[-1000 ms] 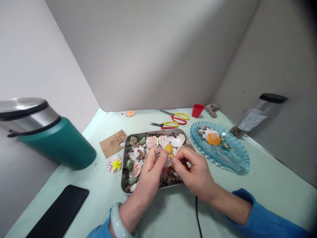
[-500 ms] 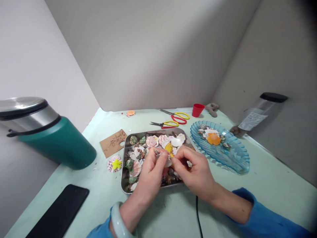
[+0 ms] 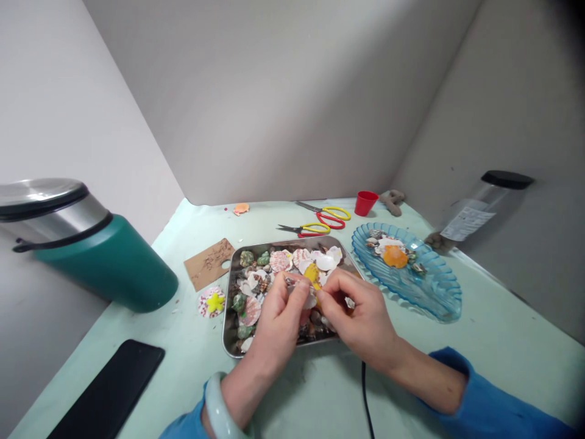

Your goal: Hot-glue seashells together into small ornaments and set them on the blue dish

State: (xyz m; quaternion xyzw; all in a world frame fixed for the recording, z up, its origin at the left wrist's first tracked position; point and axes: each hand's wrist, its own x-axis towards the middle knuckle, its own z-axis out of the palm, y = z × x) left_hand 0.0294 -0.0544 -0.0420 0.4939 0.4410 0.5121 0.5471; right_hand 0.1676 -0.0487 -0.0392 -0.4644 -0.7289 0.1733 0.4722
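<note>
Both hands meet over a metal tray (image 3: 225, 336) filled with seashells. My left hand (image 3: 280, 314) is closed, thumb on top, around a whitish shell (image 3: 311, 299), which its fingers partly cover. At the right edge of that shell, my right hand (image 3: 361, 314) has thumb and forefinger pinched together; whatever is between them is too small or hidden to name. Just beyond the fingertips shows a yellow piece (image 3: 311, 272). Pink-striped scallop shells (image 3: 280, 261) and green snail shells (image 3: 239, 302) lie in the tray around the hands.
Two pairs of scissors (image 3: 315, 229) lie behind the tray, near a red cup (image 3: 365, 203). To the right is a blue dish (image 3: 434, 292) with shells. At left are brown cardboard (image 3: 205, 265), a decorated shell (image 3: 211, 302), a green bottle (image 3: 114, 262) and a phone (image 3: 109, 390).
</note>
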